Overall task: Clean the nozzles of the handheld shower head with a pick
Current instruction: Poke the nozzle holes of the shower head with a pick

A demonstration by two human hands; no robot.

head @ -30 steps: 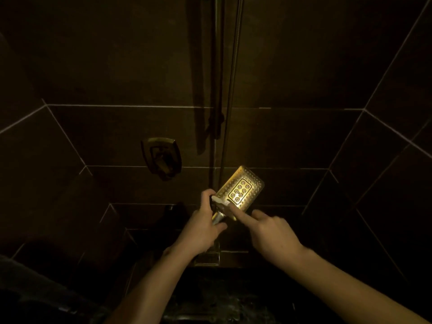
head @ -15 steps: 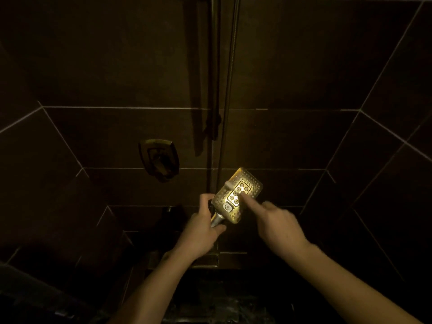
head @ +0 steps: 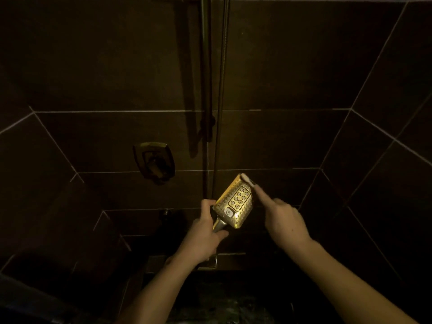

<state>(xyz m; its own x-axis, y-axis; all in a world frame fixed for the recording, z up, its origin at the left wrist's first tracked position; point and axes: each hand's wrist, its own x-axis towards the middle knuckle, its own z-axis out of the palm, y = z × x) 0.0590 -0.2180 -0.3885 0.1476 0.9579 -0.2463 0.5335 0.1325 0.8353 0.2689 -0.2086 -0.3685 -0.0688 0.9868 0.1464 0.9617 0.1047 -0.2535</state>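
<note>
dim shower stall, dark tiled wall, valve handle at left. left hand closed around the handle of the shower head, nozzle face up and tilted. right hand mostly curled, index finger extended to the head's upper right edge; pick not discernible.

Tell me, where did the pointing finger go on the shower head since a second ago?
The right hand slid its pointing finger up the shower head, from the bottom near the handle, across the middle nozzles, to the top right edge. The left hand kept gripping the handle. No pick can be made out.
</note>
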